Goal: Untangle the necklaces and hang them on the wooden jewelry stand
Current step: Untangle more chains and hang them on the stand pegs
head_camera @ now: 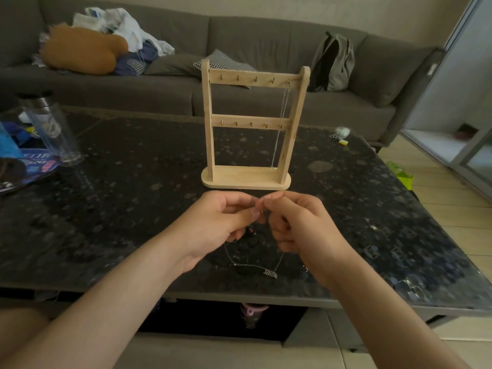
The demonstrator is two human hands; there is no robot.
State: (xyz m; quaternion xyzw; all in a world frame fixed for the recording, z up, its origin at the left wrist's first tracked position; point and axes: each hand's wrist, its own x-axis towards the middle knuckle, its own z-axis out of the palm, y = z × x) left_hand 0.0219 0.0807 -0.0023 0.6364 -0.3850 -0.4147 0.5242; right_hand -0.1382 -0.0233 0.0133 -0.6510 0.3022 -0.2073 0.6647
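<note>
Above the near half of the table, fingertips: the left thumb (253,213) and the right forefinger (269,202) meet tip to tip, pinching a fine chain that is barely visible between them.
Left hand (221,222): thumb pressed to forefinger on the chain, the other fingers curled in under the palm.
Right hand (298,225): thumb and forefinger nipped on the same chain, the remaining fingers folded tightly.
Pendant necklace (270,273): silver chain dropping from both hands in a loop, its lettered pendant lying on the table below the right wrist.
Dark beads (250,231): small cluster between the two palms; whether they belong to the same strand cannot be told.
Table (119,209): dark, speckled, glossy top.
Wooden jewelry stand (246,178): upright just beyond the hands, oval base, two rails of small hooks.
Hung necklace (281,121): thin silver chain on the rightmost hook of the upper rail, hanging straight down almost to the base.
Clear bottle (50,126): at the table's left, beside a blue printed sheet (40,165).
Keyring trinket (341,133): far right corner of the table.
Sofa (266,38): grey, behind the table, carrying an orange plush (80,49), a heap of clothes (125,27), a checked cushion (225,62) and a grey backpack (335,62).
</note>
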